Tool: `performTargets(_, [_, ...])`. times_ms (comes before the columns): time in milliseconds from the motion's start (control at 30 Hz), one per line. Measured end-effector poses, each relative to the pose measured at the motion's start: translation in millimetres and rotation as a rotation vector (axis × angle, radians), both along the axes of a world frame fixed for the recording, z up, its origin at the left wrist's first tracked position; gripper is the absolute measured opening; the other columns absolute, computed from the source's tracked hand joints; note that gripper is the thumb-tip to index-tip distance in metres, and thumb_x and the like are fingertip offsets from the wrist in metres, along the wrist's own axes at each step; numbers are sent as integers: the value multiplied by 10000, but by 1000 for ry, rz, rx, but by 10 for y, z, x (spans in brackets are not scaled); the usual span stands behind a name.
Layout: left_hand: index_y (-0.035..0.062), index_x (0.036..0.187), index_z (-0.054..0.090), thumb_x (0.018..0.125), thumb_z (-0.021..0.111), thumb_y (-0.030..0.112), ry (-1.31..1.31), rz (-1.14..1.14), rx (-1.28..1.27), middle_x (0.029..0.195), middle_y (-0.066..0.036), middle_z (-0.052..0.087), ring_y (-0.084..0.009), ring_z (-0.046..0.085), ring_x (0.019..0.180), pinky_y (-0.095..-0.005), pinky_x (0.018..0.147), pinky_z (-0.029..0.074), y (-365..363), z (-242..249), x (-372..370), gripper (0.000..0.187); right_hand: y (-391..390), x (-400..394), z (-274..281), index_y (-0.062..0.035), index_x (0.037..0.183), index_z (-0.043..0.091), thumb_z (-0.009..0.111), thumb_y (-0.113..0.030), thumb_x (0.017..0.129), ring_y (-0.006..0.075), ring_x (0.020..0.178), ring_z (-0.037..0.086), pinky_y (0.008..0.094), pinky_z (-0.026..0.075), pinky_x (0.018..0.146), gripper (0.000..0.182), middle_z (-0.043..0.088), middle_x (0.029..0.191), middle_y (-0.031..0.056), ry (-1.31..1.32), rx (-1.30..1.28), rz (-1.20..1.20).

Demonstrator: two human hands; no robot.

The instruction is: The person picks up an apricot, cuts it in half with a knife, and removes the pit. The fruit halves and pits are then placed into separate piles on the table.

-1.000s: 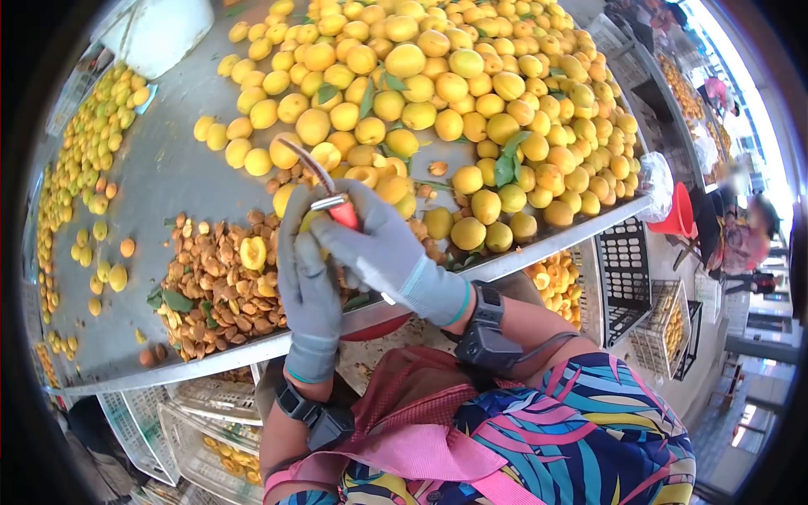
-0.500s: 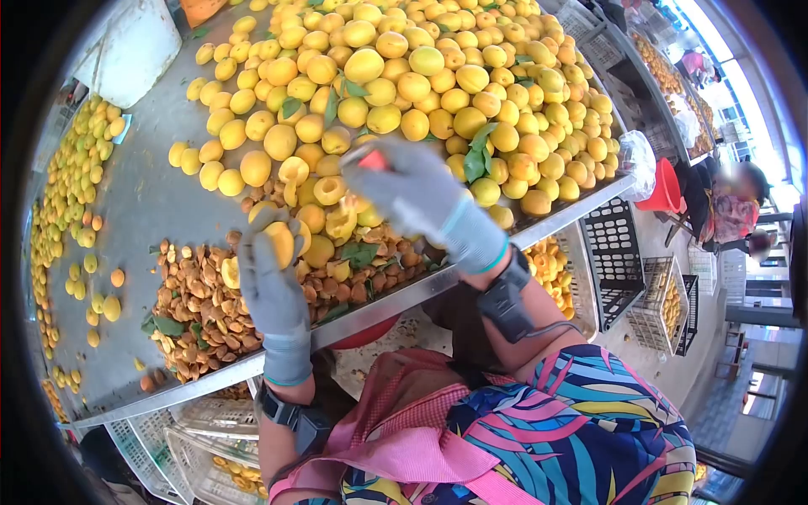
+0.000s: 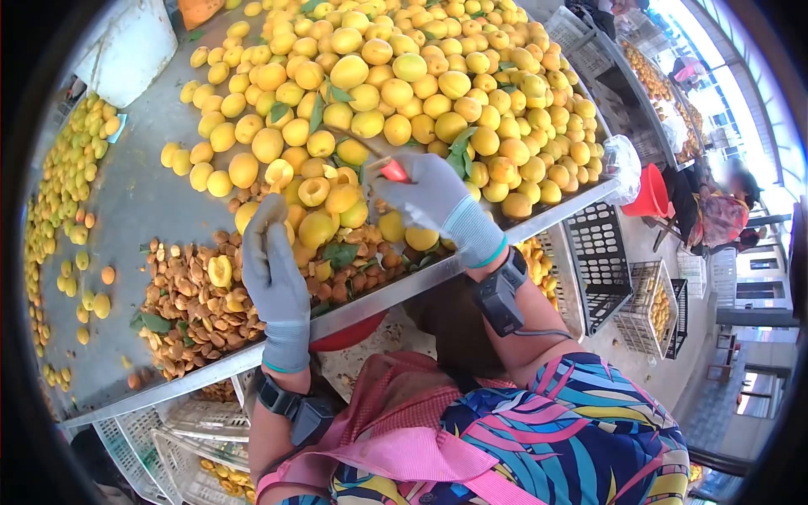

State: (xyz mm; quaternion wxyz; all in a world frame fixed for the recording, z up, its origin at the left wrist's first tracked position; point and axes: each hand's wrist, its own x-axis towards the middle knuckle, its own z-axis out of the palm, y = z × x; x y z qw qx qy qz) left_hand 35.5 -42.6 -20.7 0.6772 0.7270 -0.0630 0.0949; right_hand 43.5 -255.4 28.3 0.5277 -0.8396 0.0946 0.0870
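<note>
Head view. Right hand [image 3: 421, 194], 12 o'clock of frame centre: fingers closed round the red-handled tool [image 3: 393, 171], its thin metal end angled toward 11 o'clock over the whole yellow fruit [image 3: 409, 67]. Handle sits deep in the grip, presumably for firm control; metal end points away from the wearer.

Left hand [image 3: 276, 269], 9 o'clock: partly open, fingers extended and slightly bent. No fruit seen in it; contact with the pile unclear. Cut yellow fruit [image 3: 313, 192] lies at 10 o'clock — between the two hands, probably to be within reach of both.

Brown stones [image 3: 198, 295] heaped at 8 to 9 o'clock, beside the left hand, along the near rim of the metal table [image 3: 151, 210]. Their place apart from most whole fruit likely limits mixing. Black crate [image 3: 599, 261] at 3 o'clock — off the table, beyond its edge.
</note>
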Motion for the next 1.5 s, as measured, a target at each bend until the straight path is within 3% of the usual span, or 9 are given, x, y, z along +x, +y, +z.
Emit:
performTargets(200, [5, 1230, 520, 992, 409, 214, 157, 51, -150, 1193, -126, 583, -216, 576, 1074, -321, 923, 466, 23, 68, -27, 336, 263, 116, -58, -39, 1055, 613, 616, -266, 854, 103, 565, 615, 230, 445, 463, 303, 609, 725, 29, 203, 26, 284])
performTargets(333, [7, 1228, 523, 992, 408, 259, 196, 95, -200, 1170, -128, 598, -208, 599, 1014, -317, 883, 484, -1, 103, -30, 364, 46, 198, -142, -16, 1092, 586, 603, -258, 861, 98, 567, 615, 215, 444, 443, 335, 597, 738, 25, 91, -50, 30])
performTargets(400, [6, 1226, 524, 992, 410, 257, 195, 94, -206, 1172, -129, 598, -208, 599, 1010, -317, 880, 485, 11, 88, -29, 362, -53, 140, -71, -11, 889, 610, 577, -259, 829, 150, 533, 610, 277, 464, 482, 257, 596, 661, 55, 76, 51, -136])
performTargets(667, [12, 1235, 518, 982, 441, 215, 223, 99, -271, 1167, -128, 603, -195, 600, 1015, -314, 875, 485, -13, 81, -43, 334, -234, -29, -43, -16, 1019, 612, 582, -214, 829, 142, 544, 625, 269, 451, 447, 276, 603, 691, 43, 77, 75, -130])
performTargets(867, [16, 1228, 526, 987, 443, 252, 280, 189, -417, 1169, -120, 594, -188, 596, 1002, -319, 899, 462, 65, 20, -2, 347, 216, 70, -195, -44, 962, 580, 614, -310, 776, 323, 824, 649, 416, 505, 726, 326, 662, 832, 166, 25, -445, 149])
performTargets(933, [38, 1230, 531, 965, 482, 224, 243, 207, -343, 1157, -134, 599, -213, 601, 1000, -322, 899, 462, 87, 18, -18, 327, 279, 77, -333, -55, 1063, 539, 620, -293, 776, 336, 892, 637, 430, 504, 753, 381, 659, 908, 168, -71, -578, 186])
performTargets(1033, [97, 1246, 527, 847, 578, 157, -340, -72, 831, 1184, -120, 584, -336, 516, 1131, -444, 976, 398, 13, 73, -67, 407, 305, 105, -328, -59, 1113, 507, 628, -282, 774, 342, 898, 637, 431, 506, 767, 423, 652, 947, 174, -2, -604, 221])
performTargets(1133, [156, 1291, 508, 779, 654, 190, -273, -115, 1199, 1216, -95, 582, -324, 457, 1207, -470, 1050, 305, -103, 211, -264, 534, 317, 118, -400, -49, 1106, 518, 651, -298, 750, 365, 895, 616, 432, 494, 756, 454, 635, 932, 195, -20, -555, 191])
performTargets(1500, [184, 1263, 520, 790, 638, 276, 17, -148, 1300, 1261, -16, 545, -276, 461, 1181, -518, 1004, 297, 215, 237, -255, 496, 264, 31, -44, -27, 1128, 515, 719, -263, 778, 88, 505, 570, 212, 430, 397, 469, 598, 758, 47, 64, 371, -83])
